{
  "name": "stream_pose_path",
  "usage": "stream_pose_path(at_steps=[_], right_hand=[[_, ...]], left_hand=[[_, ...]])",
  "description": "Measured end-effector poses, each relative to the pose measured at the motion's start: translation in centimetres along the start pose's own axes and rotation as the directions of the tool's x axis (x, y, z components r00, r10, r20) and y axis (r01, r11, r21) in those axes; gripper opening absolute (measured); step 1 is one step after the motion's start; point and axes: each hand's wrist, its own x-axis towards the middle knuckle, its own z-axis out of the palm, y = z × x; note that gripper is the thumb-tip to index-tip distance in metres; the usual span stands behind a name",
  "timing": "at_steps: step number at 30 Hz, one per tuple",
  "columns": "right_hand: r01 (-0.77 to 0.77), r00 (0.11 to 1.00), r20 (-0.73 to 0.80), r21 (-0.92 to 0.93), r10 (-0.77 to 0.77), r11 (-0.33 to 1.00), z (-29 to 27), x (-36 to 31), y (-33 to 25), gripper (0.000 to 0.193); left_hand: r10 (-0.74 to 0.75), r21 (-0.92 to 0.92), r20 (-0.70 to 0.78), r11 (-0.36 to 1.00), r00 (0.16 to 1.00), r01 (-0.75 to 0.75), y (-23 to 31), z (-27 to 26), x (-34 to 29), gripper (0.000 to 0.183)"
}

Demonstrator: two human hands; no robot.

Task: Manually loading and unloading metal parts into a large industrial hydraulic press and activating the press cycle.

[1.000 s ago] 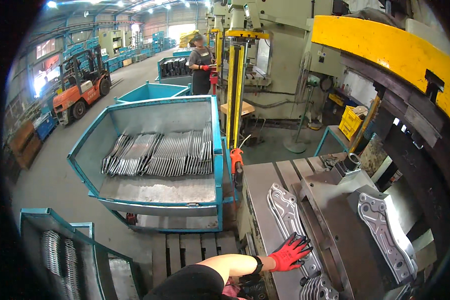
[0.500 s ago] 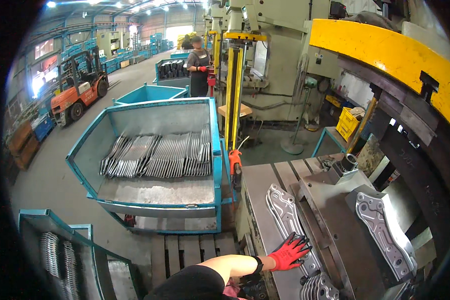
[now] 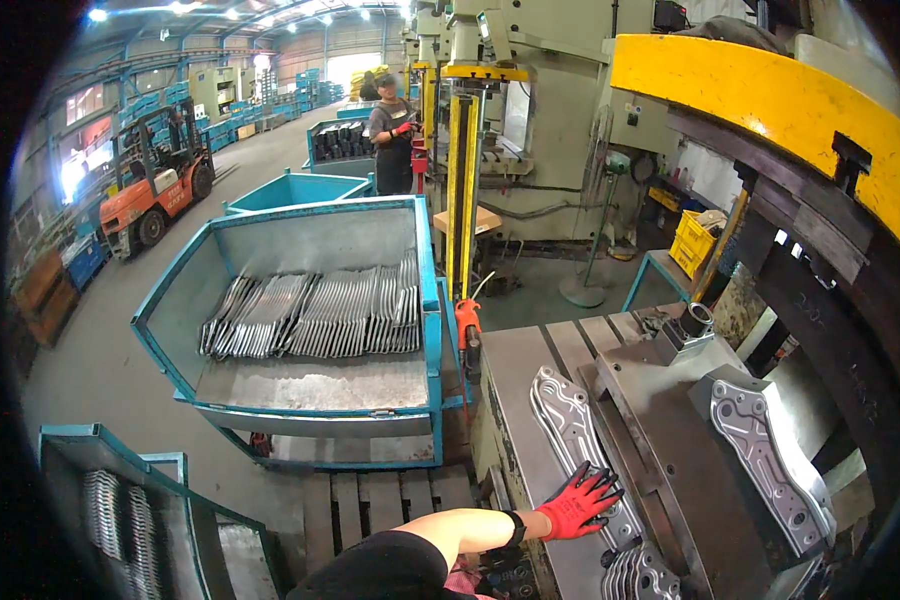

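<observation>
My left hand [image 3: 578, 507], in a red glove with dark fingertips, lies with its fingers spread over a long pressed metal bracket [image 3: 564, 408]. That bracket rests flat on the press bed [image 3: 515, 372], and the hand covers part of its nearer half. Just below the hand stand several similar brackets [image 3: 642, 577], stacked close together at the lower edge. Another pressed bracket [image 3: 767, 455] sits on the die block to the right. My right hand is out of view.
The yellow-edged upper press part [image 3: 770, 105] overhangs the bed at right. A blue-framed bin [image 3: 315, 405] with rows of metal parts stands left; a smaller bin [image 3: 70, 440] is nearer. A yellow-black post [image 3: 461, 190], a co-worker [image 3: 391, 135] and an orange forklift [image 3: 155, 195] are farther back.
My left hand stays on the bracket with its fingers spread. The view shifts slightly, and the distant co-worker's head and arms have changed position a little.
</observation>
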Motion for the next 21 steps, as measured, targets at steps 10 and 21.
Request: stream_pose_path(at_steps=[10,21], right_hand=[[-0.232,0.968,0.164,0.298,0.19,0.926,-5.1,3.9,-3.8,0.048],[-0.137,0.986,0.091,-0.005,0.137,0.99,-1.1,0.4,-0.3,0.048]], left_hand=[[0.005,-0.022,-0.029,1.0,1.0,-0.005,0.1,0.1,0.0,0.066],[0.017,0.003,-0.042,1.0,0.999,-0.017,0.2,0.2,0.1,0.065]])
